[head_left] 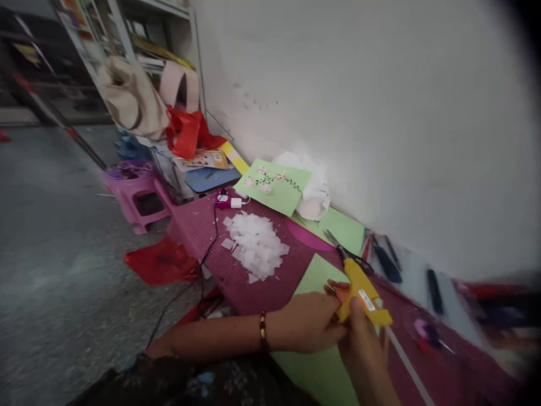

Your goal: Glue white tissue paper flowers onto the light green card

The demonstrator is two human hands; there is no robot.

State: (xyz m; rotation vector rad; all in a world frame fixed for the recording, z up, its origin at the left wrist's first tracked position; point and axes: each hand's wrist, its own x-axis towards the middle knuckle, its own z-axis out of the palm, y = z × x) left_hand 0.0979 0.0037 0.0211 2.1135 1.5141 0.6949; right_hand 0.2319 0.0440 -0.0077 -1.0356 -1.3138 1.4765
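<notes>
A yellow hot glue gun (355,282) is held low over the right part of the table. My left hand (313,321), with a beaded bracelet at the wrist, is closed around its handle by the orange trigger, fingers partly hidden. My right hand (366,349) also grips the gun, its thumb against the yellow body. From the gun's rear runs a long whitish stick (409,363). Under both hands lies a light green sheet (315,276). A heap of small white squares (257,245) is spread on the table to the left.
The table has a magenta cover (203,225). A green card with painted blossoms (274,183) leans on a crumpled white bag (315,197) by the wall. Scissors (333,239) lie beyond the gun. A black cord (215,231) hangs off the left edge near a pink stool (135,192).
</notes>
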